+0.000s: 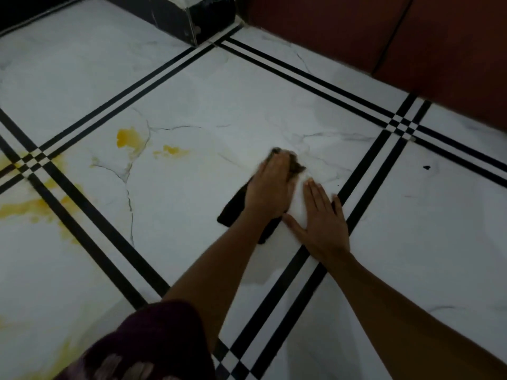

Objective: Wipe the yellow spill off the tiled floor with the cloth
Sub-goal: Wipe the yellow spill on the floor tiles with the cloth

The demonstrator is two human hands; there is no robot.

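Observation:
A dark cloth (233, 208) lies on the white marble-look tiled floor (208, 100), near the middle of a large tile. My left hand (270, 185) presses flat on top of it, fingers stretched forward and slightly blurred. Just to its right, my right hand (321, 219) rests palm down on the bare tile with fingers spread, thumb touching the cloth's near end. The yellow spill (127, 138) lies well left of the cloth, with a smaller patch (171, 150) beside it and wider smears (27, 209) across the black tile lines at the left edge.
Double black stripes (365, 171) cross the floor between the tiles. A dark red cabinet front (411, 45) runs along the upper right, and a black-and-white block (203, 17) stands at the top. A small dark speck (426, 167) sits on the right tile.

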